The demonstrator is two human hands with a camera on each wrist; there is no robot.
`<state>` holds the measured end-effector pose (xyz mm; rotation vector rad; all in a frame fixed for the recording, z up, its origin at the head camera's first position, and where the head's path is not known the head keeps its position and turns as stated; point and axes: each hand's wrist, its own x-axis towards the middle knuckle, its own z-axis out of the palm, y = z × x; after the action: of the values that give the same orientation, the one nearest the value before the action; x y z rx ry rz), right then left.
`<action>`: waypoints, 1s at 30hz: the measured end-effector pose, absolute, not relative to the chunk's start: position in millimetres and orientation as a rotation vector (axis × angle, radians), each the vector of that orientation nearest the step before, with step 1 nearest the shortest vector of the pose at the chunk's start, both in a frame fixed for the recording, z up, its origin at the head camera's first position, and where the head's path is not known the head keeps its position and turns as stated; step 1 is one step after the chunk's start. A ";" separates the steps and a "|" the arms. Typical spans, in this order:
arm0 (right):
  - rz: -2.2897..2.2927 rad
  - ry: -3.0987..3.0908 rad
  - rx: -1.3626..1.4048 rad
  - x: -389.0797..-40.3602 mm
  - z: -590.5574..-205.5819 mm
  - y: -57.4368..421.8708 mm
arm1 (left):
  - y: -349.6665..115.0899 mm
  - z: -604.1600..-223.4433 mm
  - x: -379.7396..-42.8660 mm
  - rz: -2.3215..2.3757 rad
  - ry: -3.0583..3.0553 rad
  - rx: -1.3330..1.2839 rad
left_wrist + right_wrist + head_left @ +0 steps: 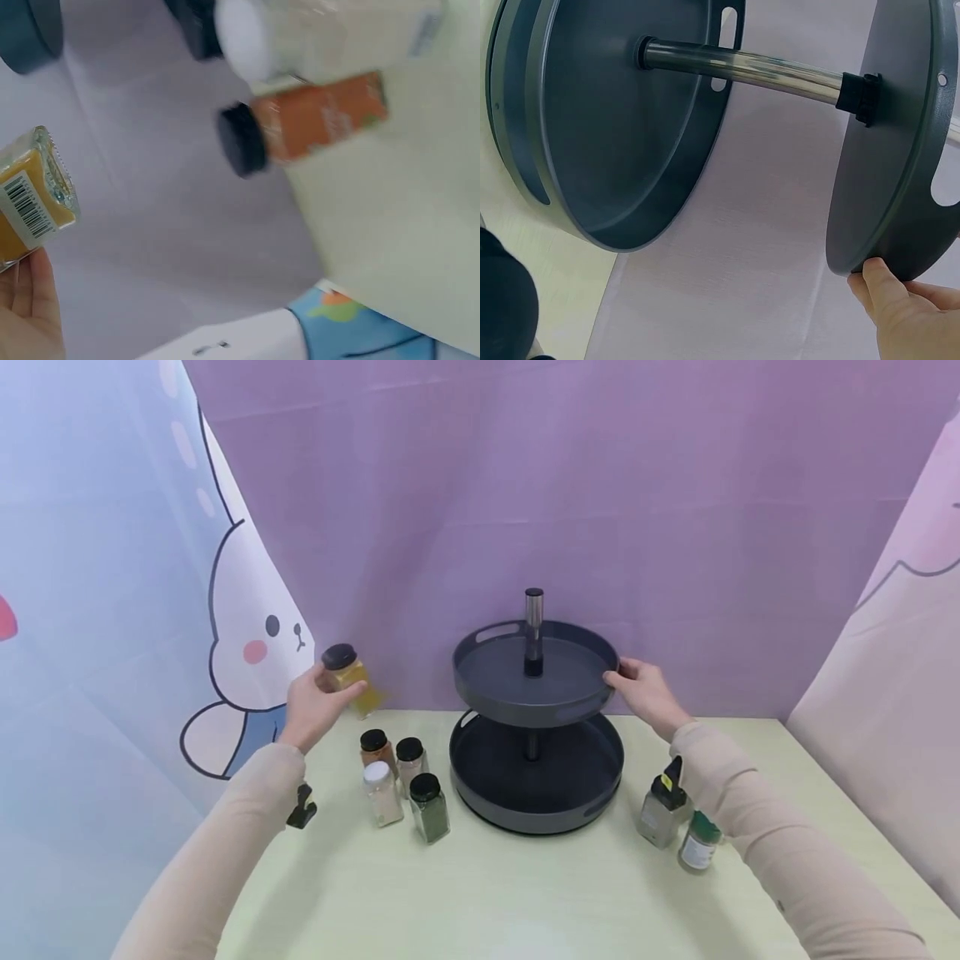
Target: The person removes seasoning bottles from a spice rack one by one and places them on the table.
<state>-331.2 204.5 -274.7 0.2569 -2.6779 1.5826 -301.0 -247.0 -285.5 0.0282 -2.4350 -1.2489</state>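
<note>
In the head view my left hand (313, 703) holds a glass spice jar (356, 683) with yellow contents and a black lid, raised above the table and tilted. The left wrist view shows its barcode label and glass base, with fingers beneath. My right hand (647, 692) grips the rim of the upper tray of a dark two-tier rack (536, 710); in the right wrist view the thumb (883, 281) lies on the tray's edge. Both tiers hold nothing. A metal post (534, 618) runs up through the middle.
Left of the rack stand an orange-brown jar (377, 753), a black-lidded pale jar (412, 764), a white-lidded jar (383, 795) and a green-filled jar (430, 810). A grey jar (660, 814) and a green-lidded jar (700, 843) stand by the right forearm. A purple curtain (600, 510) hangs behind.
</note>
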 end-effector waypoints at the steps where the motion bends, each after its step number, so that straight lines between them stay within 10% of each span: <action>1: 1.586 -2.679 0.257 -330.8 -274.6 204.3 | -252.2 -288.8 -300.2 -1.246 -2.439 0.056; 30: 1.578 -2.670 0.258 -329.2 -274.8 202.5 | -301.5 -378.6 -279.9 -1.122 -2.610 0.302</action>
<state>-329.2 202.5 -274.8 0.2579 -2.6703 1.5783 -279.9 -301.5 -378.6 0.3023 -2.6103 -1.1215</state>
